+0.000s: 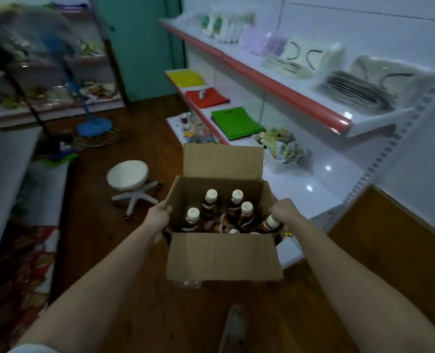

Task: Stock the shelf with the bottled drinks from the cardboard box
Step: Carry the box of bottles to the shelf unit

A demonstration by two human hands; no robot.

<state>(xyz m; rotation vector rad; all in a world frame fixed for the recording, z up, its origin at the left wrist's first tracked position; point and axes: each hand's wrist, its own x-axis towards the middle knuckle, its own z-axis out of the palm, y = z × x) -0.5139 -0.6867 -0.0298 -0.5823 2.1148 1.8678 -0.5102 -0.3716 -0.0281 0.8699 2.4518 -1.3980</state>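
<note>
left hand [157, 220], right hand [282, 212]: fingers clamp cardboard box [224, 258] sides | risk: loose bottles [236, 212] shift, box tips

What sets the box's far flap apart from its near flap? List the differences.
The far flap stands upright behind the bottles, its inner face towards the camera; the near flap folds outward and down towards the person. The far flap rises clear of the cardboard box; the near flap covers the box's front wall. Both are plain brown cardboard, similar in width. The left hand and right hand grip the side walls, not either flap.
</note>
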